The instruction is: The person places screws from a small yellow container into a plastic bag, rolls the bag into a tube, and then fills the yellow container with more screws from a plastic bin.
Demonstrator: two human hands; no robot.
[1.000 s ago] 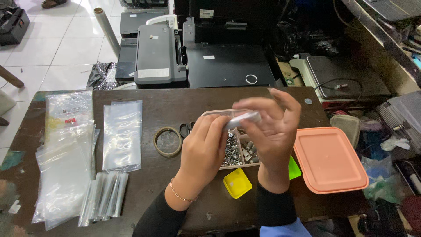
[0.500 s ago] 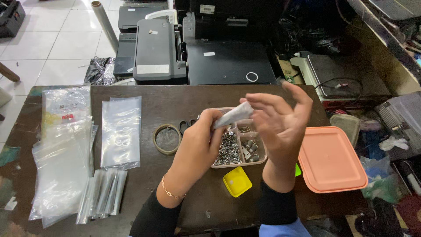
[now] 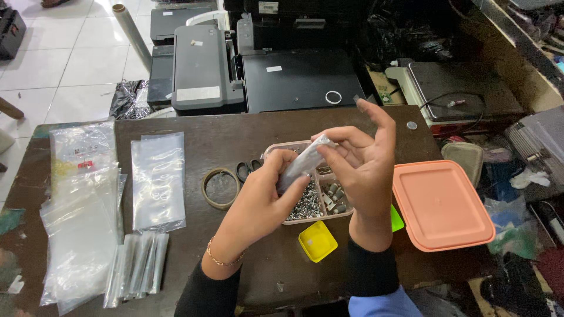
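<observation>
My left hand [image 3: 258, 202] and my right hand [image 3: 361, 167] together hold a small clear plastic bag [image 3: 302, 161] above a divided clear tray [image 3: 329, 216] of small metal screws and parts. The left fingers grip the bag's lower end; the right thumb and fingers pinch its upper end, with the other fingers spread. A small yellow lid [image 3: 317, 240] lies just in front of the tray, between my wrists.
A salmon container lid [image 3: 442, 204] lies to the right. A tape ring [image 3: 220, 188] and black scissors [image 3: 247, 170] sit left of the tray. Clear bags [image 3: 157, 179] and filled strips [image 3: 138, 267] lie at left. Printers [image 3: 205, 70] stand beyond the table's far edge.
The bag has tilted from nearly level to slanted, right end up. Both hands shifted slightly as they worked it over the tray.
</observation>
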